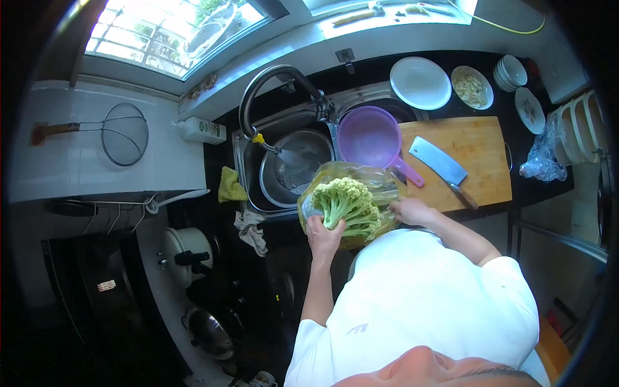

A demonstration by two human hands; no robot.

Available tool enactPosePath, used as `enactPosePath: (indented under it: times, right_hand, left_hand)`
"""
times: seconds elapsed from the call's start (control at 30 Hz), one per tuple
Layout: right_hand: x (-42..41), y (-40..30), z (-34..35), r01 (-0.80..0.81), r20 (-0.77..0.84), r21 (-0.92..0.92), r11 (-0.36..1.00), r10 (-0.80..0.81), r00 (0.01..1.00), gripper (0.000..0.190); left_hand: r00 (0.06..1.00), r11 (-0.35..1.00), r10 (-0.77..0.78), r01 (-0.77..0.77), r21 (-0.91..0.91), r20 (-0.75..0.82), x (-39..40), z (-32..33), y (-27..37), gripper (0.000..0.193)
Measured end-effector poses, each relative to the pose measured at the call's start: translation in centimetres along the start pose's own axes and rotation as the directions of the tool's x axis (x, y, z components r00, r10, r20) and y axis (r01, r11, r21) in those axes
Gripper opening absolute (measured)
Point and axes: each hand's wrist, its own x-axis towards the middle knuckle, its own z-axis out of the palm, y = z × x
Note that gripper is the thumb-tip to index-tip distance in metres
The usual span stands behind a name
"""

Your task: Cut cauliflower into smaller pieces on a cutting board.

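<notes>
My left hand (pixel 325 236) grips a head of cauliflower (pixel 344 200) by its pale green stems, with the florets facing away from me. Around and beneath it spreads a yellowish clear plastic bag (pixel 382 181). The fingers of my right hand (pixel 411 211) pinch the bag's right side. Just beyond the bag, a purple plastic colander (pixel 370 135) rests over the sink's divider, its handle reaching onto the wooden cutting board (pixel 454 130). On that board lies a cleaver (pixel 439 159) with a wooden handle. Water runs from the faucet (pixel 251 104) into a metal basin (pixel 302 150) in the left sink bowl.
At the back right stand a white plate (pixel 420 82), a bowl of pale cut food (pixel 471 88) and stacked bowls (pixel 511 72). A crumpled plastic bag (pixel 544 155) sits by the counter's right end. Left of the sink are a yellow cloth (pixel 232 185) and a pressure cooker (pixel 186 256).
</notes>
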Motion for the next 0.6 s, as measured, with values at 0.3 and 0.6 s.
enactPosePath:
  times: [0.3,0.6]
  right_hand:
    - [-2.1,-1.2,-0.5,0.035,-0.054,-0.004,0.999,-0.035,0.998,0.024]
    - [-2.2,-1.3,-0.7,0.065,0.036,-0.039,0.997,-0.064,0.997,0.028]
  left_hand:
    - [0.995,0.957,-0.066,0.043,0.288,0.07,1.3,-0.2,1.5,0.062]
    - [0.973,0.98,-0.193,0.186,0.068,0.126,2.7,-1.2,-1.9,0.056]
